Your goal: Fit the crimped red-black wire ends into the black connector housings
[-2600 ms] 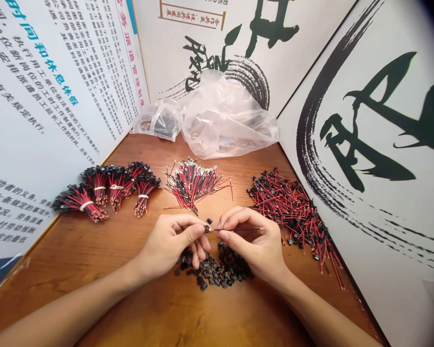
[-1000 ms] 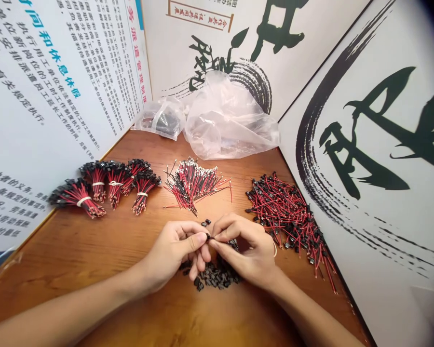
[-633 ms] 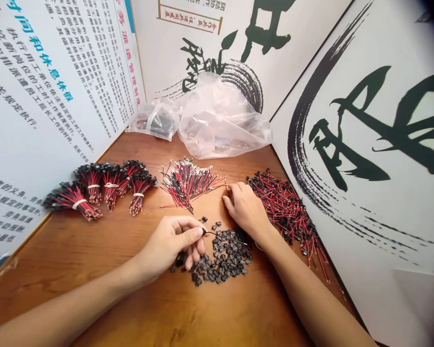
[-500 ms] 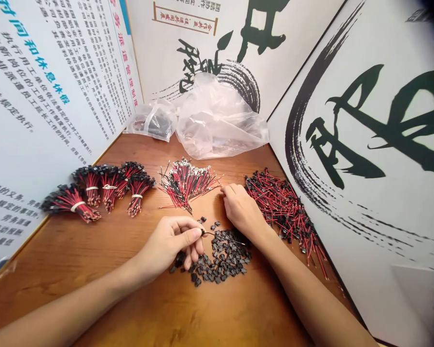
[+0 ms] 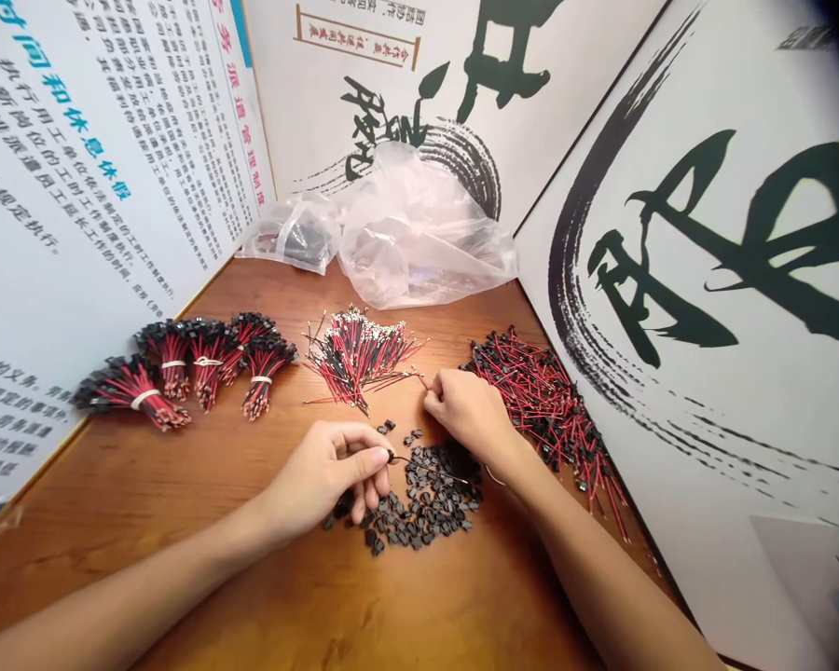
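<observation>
My left hand point(image 5: 336, 471) pinches a small black connector housing point(image 5: 391, 456) between thumb and index finger. A thin black wire point(image 5: 430, 468) runs from the housing out to the right, over a heap of loose black housings point(image 5: 440, 503). My right hand point(image 5: 470, 407) is closed, knuckles up, right of a fanned pile of red and black wires point(image 5: 364, 354) with metal tips. A thin wire end point(image 5: 419, 375) sticks out to the left from its curled fingers; most of that wire is hidden by the hand.
Right of my right hand lies a large heap of red wires with black housings point(image 5: 542, 391). Several banded wire bundles point(image 5: 202, 359) stand at the left. Clear plastic bags point(image 5: 426, 242) rest at the back. Printed panels point(image 5: 643, 280) enclose the brown table point(image 5: 364, 606).
My right hand has shifted slightly down and right from beside the wire pile, its fingers more curled, with a wire end now showing. My left hand keeps its pinch almost in place.
</observation>
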Demonstrator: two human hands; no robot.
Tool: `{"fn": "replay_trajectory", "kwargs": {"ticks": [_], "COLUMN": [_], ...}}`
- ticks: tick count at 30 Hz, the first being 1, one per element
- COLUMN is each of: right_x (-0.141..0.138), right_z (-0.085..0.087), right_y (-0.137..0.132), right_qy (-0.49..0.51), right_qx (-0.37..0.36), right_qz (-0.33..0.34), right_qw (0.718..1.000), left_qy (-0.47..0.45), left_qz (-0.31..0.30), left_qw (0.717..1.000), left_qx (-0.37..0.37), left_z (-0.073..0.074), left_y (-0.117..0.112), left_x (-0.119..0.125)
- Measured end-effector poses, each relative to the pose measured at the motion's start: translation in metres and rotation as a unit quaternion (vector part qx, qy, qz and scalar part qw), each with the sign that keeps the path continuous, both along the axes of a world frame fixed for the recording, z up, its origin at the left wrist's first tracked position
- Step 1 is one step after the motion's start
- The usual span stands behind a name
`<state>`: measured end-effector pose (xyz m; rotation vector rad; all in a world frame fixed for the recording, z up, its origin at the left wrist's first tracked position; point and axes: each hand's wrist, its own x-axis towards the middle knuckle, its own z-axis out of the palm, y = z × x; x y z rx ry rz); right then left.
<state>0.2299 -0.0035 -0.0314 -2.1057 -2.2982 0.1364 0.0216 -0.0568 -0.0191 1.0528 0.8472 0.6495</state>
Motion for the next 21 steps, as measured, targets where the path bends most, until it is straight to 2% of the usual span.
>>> {"fn": "replay_trajectory", "kwargs": {"ticks": [4, 7, 10, 14, 16, 21], "right_x": [0.007, 0.013, 0.014, 0.009, 0.009, 0.014], "right_z": [0.0, 0.004, 0.012, 0.02, 0.023, 0.029], "right_y": [-0.003, -0.009, -0.015, -0.023, -0.027, -0.032], "right_qy": [0.025, 0.126, 0.276, 0.444, 0.469, 0.47], "right_qx": [0.055, 0.09, 0.055, -0.034, -0.073, -0.111], "right_qz": [0.031, 0.048, 0.083, 0.134, 0.151, 0.187], "right_qw": [0.998, 0.987, 0.956, 0.885, 0.867, 0.856], "left_qy": [0.003, 0.004, 0.003, 0.019, 0.032, 0.052], "left_qz": [0.01, 0.028, 0.038, 0.038, 0.039, 0.037], "left_qw": [1.0, 1.0, 0.999, 0.999, 0.998, 0.997], "left_qx": [-0.001, 0.002, 0.007, 0.013, 0.023, 0.042], "left_z": [0.003, 0.005, 0.006, 0.007, 0.008, 0.007], "left_y": [0.002, 0.005, 0.008, 0.011, 0.012, 0.013], "left_x": [-0.001, -0.002, -0.003, -0.005, -0.006, -0.007]}}
